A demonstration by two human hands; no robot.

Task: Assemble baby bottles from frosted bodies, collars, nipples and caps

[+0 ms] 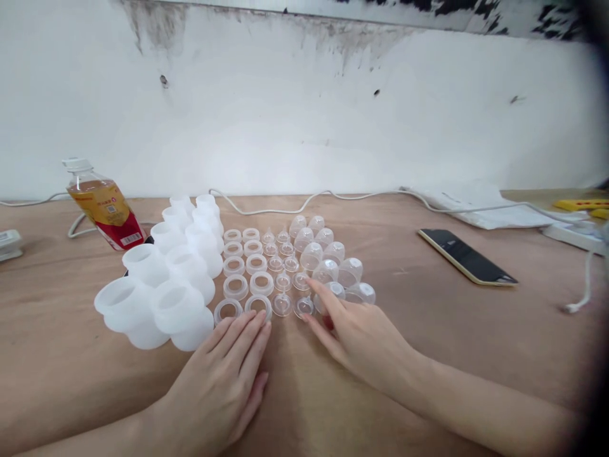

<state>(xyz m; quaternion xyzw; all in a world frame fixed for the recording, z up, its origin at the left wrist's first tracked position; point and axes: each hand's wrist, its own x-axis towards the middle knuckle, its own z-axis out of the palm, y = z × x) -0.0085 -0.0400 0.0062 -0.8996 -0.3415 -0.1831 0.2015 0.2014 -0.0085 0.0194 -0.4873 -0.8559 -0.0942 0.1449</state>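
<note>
My left hand [233, 365] lies with fingers stretched out, its fingertips touching the nearest rings [258, 308] of two columns of translucent rings. My right hand [364, 336] has its fingers apart beside the nearest clear teats [304, 306]; the index fingertip is at a teat [301, 281] one row farther back. Nothing is held in either hand. White wide-mouthed bottles [178, 304] stand in two columns on the left. Clear domed caps [351, 271] form two columns at the right of the teats, the nearest partly hidden by my right hand.
A drink bottle [107, 212] leans at the left. On the right a phone [466, 256] lies on the wooden table [409, 304]. Behind are a white cable [304, 206], a white plastic bag [476, 206] and a power strip [573, 236], against the wall.
</note>
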